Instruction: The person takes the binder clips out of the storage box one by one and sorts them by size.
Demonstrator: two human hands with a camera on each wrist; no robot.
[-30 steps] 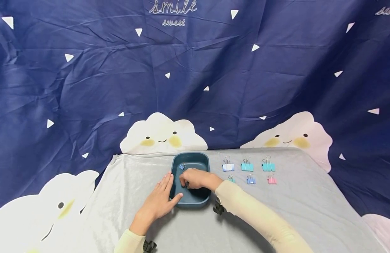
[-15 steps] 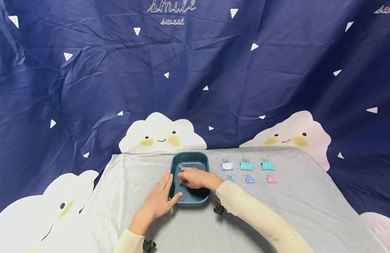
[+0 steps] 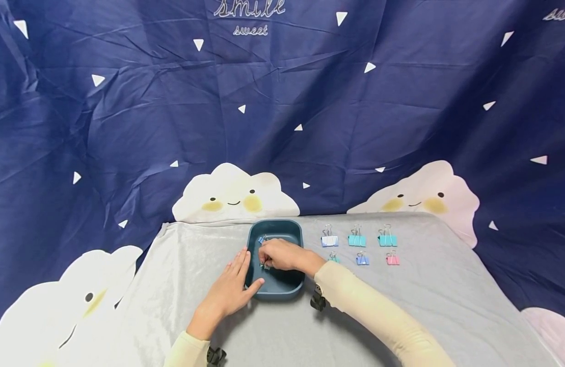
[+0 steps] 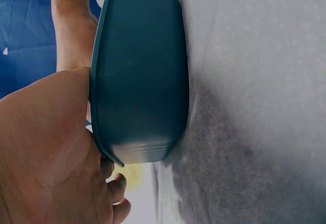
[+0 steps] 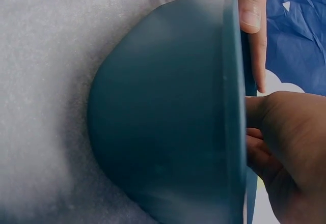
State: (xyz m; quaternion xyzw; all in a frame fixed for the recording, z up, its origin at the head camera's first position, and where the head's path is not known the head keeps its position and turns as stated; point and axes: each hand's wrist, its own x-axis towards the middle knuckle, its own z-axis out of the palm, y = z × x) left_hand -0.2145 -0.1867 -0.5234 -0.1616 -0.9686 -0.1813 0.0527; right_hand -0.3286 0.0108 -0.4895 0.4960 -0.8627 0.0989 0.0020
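My right hand [image 3: 283, 254] reaches over the right rim into the dark teal bin [image 3: 278, 296]. Its curled fingers pinch a small binder clip [image 3: 265, 266], mostly hidden under the fingertips, with silvery bits showing. A small blue binder clip [image 3: 262, 239] lies in the bin's back left part. Along the left rim rests my left hand [image 3: 228, 289], fingers straight and thumb spread over the front left corner. The left wrist view shows that palm [image 4: 48, 147] against the rim. In the right wrist view the bin wall [image 5: 168, 107] hides my right fingertips.
Two rows of binder clips lie right of the bin: a white-and-blue one [image 3: 329, 241], teal ones [image 3: 357, 240] [image 3: 387, 240] behind, and smaller teal [image 3: 334, 259], blue [image 3: 362, 260] and pink ones [image 3: 393, 260] in front. Grey cloth [image 3: 282, 331] covers the table; a navy curtain [image 3: 282, 102] hangs behind.
My right hand has shifted slightly within the bin, and the pinched clip has turned and moved a little left. My left hand stays on the rim.
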